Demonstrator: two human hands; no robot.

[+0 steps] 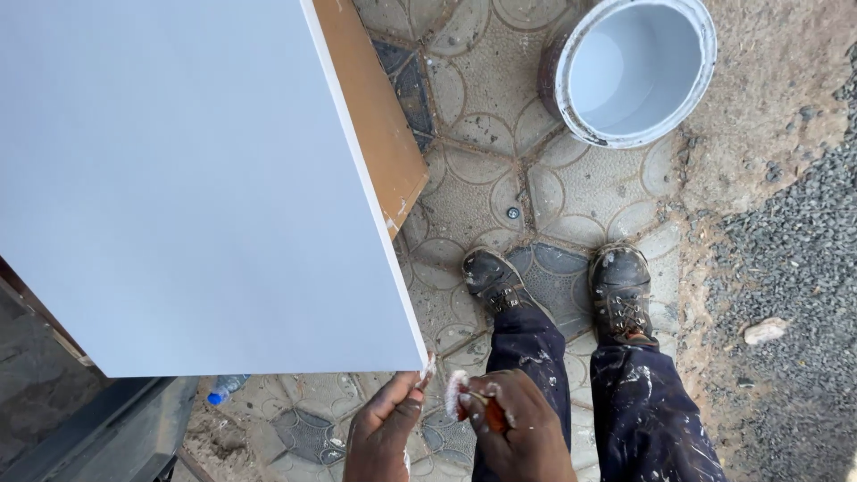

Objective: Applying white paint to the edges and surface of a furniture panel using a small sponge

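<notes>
Both hands sit closest to the lens, low in the view. Right hand (522, 424) is curled around a small paintbrush (471, 399): its orange handle is pressed between thumb and fingers, and the white, paint-caked bristles poke out to the left of the fist, pointing up toward the board's corner. Left hand (386, 424) reaches up beside it, thumb and forefinger pinched on the near corner of the white painted board (178, 178), where a dab of white shows at the fingertips. So the brush lies just right of that corner, close to it but not touching. Bare brown wood edge (375, 107) runs along the board's right side. On the patterned paving (500, 187) beyond stands a white paint bucket (634, 67), well apart from the hands. Paint-spattered boots (616, 290) and dark trousers (643, 411) stand below it.
</notes>
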